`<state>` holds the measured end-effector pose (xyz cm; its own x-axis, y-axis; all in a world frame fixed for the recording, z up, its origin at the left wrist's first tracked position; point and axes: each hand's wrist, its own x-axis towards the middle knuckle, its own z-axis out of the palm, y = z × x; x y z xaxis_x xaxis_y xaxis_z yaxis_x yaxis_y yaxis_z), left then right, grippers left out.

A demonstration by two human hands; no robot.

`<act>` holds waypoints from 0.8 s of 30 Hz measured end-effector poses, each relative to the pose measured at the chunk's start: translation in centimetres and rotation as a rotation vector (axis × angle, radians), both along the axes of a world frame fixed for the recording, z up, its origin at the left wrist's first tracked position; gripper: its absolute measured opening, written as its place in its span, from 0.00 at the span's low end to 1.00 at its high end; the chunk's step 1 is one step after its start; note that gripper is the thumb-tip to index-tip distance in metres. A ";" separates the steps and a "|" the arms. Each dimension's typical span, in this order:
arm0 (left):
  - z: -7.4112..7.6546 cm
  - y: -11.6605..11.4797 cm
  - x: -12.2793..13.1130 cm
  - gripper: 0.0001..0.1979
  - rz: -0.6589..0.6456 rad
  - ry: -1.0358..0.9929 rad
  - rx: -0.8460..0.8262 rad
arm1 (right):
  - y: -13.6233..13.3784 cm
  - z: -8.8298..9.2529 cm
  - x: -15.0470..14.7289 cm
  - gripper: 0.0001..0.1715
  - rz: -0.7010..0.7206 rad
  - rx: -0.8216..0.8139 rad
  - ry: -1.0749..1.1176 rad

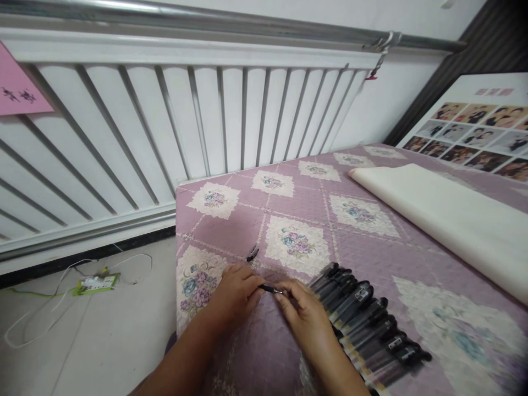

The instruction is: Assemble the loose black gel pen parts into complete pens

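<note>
Between my two hands a slim black pen (268, 288) lies almost level, low over the flowered bedspread (231, 231). My left hand (237, 289) is closed around its dark end. With the fingertips of my right hand (303, 311) I pinch the silvery tip end; the fingers cover part of it. A loose black pen cap (252, 253) rests on the cloth just beyond my left hand. To the right of my right hand, several clear pens with black caps (371, 316) are laid side by side in a slanting row, partly hidden by my forearm.
A rolled or folded cream sheet (449, 214) lies across the right side of the bed. Behind it stands a photo board (478, 132). A white radiator (231, 121) runs along the far edge. On the floor at left are a power strip (97, 284) and loose cables.
</note>
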<state>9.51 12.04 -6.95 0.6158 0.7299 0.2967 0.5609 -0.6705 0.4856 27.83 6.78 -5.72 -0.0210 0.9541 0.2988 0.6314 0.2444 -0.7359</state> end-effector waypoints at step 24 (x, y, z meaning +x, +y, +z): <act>0.4 -0.2 0.1 0.09 -0.008 -0.006 0.001 | -0.4 0.0 -0.2 0.12 -0.040 0.026 -0.088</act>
<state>9.65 11.83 -6.55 0.6201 0.7246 0.3007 0.5526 -0.6755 0.4881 27.67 6.41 -5.71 -0.0107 0.9466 0.3223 0.7027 0.2364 -0.6711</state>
